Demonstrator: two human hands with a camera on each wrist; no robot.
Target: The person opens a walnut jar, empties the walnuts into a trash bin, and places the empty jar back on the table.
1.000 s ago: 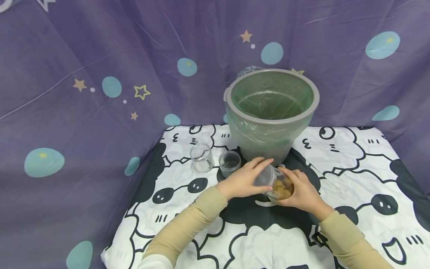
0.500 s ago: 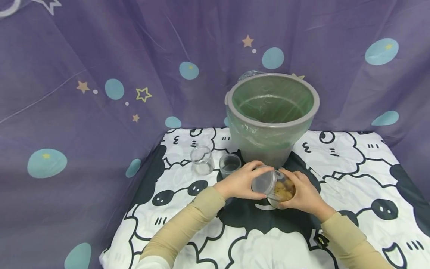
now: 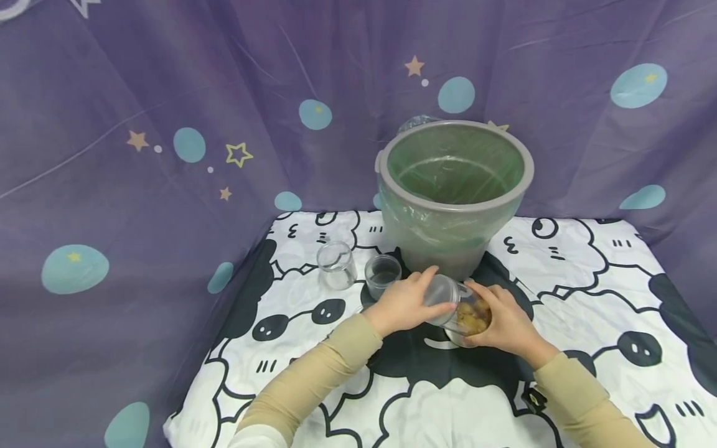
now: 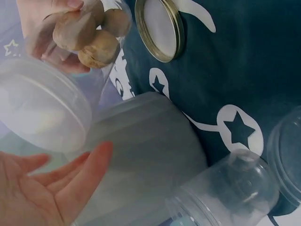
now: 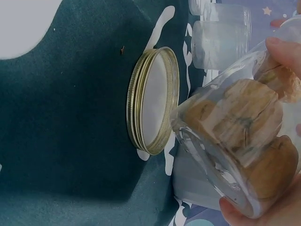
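Note:
My right hand (image 3: 506, 320) grips a clear jar (image 5: 204, 110) of walnuts (image 5: 247, 113), tilted with its mouth end toward my left hand. A frosted plastic cap (image 4: 44, 103) covers that end. Around the cap my left hand (image 3: 404, 305) is spread, thumb on the near side and fingers on the far side. In the left wrist view its fingers (image 4: 89, 176) look straight, with a gap to the cap. Below the jar, a gold-rimmed lid (image 5: 153, 101) with a white inside lies on the dark part of the cloth.
A grey bin (image 3: 448, 249) with a green liner stands just behind my hands. To the left are two clear jars, an upright one (image 3: 336, 267) and a shorter one (image 3: 383, 274). The patterned cloth (image 3: 448, 410) covers the table up to a purple curtain (image 3: 224, 93).
My left hand has shifted slightly left and its fingers have moved against the cap. The right hand and the jar stay nearly in place.

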